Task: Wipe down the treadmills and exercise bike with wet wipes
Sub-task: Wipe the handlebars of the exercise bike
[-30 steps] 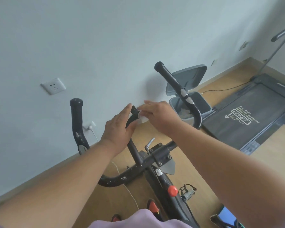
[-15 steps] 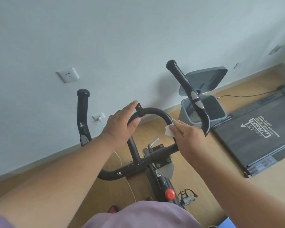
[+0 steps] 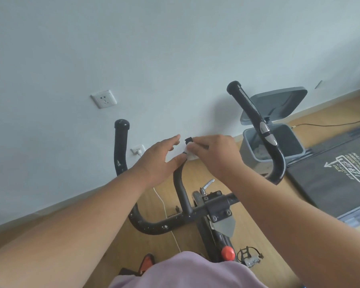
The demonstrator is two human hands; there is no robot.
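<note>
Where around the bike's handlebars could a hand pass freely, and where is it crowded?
Free: the gap between the left handlebar horn and the left hand, and bare floor along the wall. Crowded: the centre loop, where the right hand presses the wet wipe, and between the right horn and the open bin.

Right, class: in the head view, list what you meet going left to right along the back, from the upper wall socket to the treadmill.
Wall socket → left handlebar grip → left hand → wet wipe → right hand → right handlebar grip → open bin → treadmill.
</note>
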